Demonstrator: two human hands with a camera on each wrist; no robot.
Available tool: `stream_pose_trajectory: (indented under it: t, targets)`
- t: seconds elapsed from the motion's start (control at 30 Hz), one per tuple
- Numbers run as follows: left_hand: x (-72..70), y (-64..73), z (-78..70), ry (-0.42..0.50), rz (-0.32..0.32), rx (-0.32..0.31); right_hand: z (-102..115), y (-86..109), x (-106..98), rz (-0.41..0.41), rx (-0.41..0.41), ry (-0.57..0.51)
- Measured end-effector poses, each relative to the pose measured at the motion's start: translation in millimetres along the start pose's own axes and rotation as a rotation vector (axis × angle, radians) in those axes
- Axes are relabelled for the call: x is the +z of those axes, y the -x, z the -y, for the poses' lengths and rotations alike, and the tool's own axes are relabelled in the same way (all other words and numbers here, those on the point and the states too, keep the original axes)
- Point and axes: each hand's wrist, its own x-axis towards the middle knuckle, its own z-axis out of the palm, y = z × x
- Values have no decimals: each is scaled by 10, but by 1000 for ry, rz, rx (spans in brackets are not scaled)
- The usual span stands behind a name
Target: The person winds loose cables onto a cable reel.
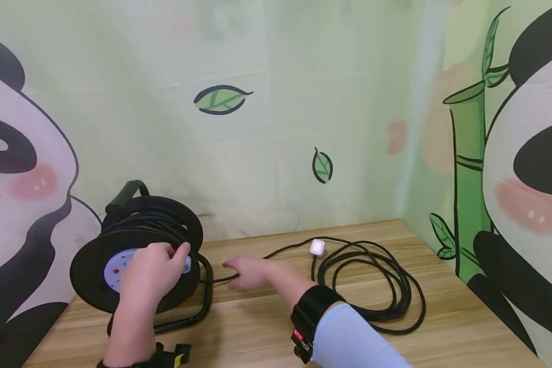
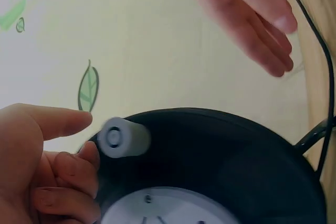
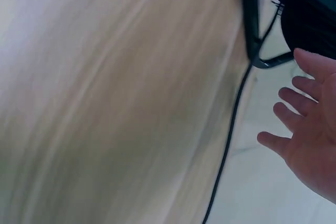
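A black cable reel (image 1: 87,266) stands at the left of the table, wound with black cable, with a pale blue socket panel (image 1: 115,268) on its face. My left hand (image 1: 149,273) is in front of that face. In the left wrist view its fingers are loosely bent beside a light grey knob (image 2: 124,138), fingertips right at it but not around it. Right of the reel, my right hand (image 1: 250,273) reaches over the loose cable (image 1: 289,248). The right wrist view shows that hand's fingers (image 3: 296,100) spread apart, holding nothing, with the cable running past them.
Loose coils of black cable (image 1: 402,301) lie on the wooden table (image 1: 253,327) at the right, near a white plug (image 1: 318,248). The reel has a tube stand (image 1: 184,323) and a top handle (image 1: 124,197). A printed cloth backdrop (image 1: 276,117) rises behind the table.
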Motion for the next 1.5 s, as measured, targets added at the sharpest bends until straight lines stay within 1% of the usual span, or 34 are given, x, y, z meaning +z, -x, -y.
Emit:
stream_pose_trajectory:
  t: [0.07,0.17,0.27,0.37,0.47,0.53,0.63,0.77,0.87,1.0,1.07,1.2,1.3,1.4,1.5]
  targets:
    - [47,1,25,-14,7,-5,33,-65,85,8,7,25]
    - [84,3,55,-27,20,-23,90,-150,217,12,20,92]
    - [84,0,65,-39,62,-51,161,-208,321,30,76,140]
    - [72,-1,73,-60,121,-74,220,-241,386,45,156,156]
    - [79,-6,83,-70,161,-75,261,-250,419,51,210,168]
    - [91,-14,85,-72,179,-71,272,-255,433,49,220,179]
    - [120,-33,80,-67,190,-72,272,-260,434,32,193,201]
    - [163,-57,82,-62,185,-81,235,-269,428,-12,103,209]
    - [185,-59,92,-54,183,-79,186,-268,422,-40,27,166]
    - [194,-62,106,-45,182,-80,145,-268,363,-69,-69,88]
    - [199,-64,103,-40,186,-82,137,-254,305,-79,-79,69]
    - [191,-55,102,-42,194,-89,164,-212,141,-104,-36,72]
    - [179,-49,98,-53,195,-93,173,-172,-1,-134,-1,93]
    - [176,-48,88,-60,187,-92,113,-123,-128,-166,18,116]
    - [185,-44,72,-62,181,-94,-6,-58,-240,-191,55,152]
